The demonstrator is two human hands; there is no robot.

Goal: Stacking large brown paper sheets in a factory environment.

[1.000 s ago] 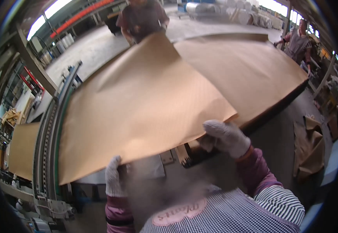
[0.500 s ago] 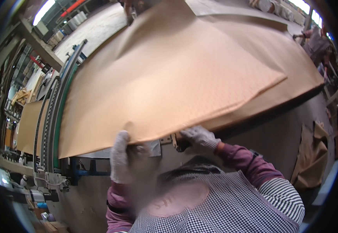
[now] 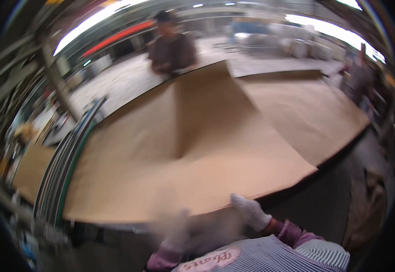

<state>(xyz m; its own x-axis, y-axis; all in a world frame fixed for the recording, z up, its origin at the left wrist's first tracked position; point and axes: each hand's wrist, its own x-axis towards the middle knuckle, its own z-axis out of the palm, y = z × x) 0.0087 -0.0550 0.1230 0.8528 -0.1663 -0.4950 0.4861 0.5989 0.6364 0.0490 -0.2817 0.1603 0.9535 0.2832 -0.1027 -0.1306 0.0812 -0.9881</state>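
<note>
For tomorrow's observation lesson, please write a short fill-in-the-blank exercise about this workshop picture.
1. Both hands wear white ____.
2. The right hand grips the near edge of a large ____ sheet.
3. The left hand looks ____ from motion.
4. A co-worker stands at the sheet's ____ side.

Missing words: gloves; brown; blurred; far

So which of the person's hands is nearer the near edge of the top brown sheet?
Right. The right hand, in a white glove, sits at the near edge of the brown sheet. The left hand is blurred, just below that edge; contact cannot be told.
</note>
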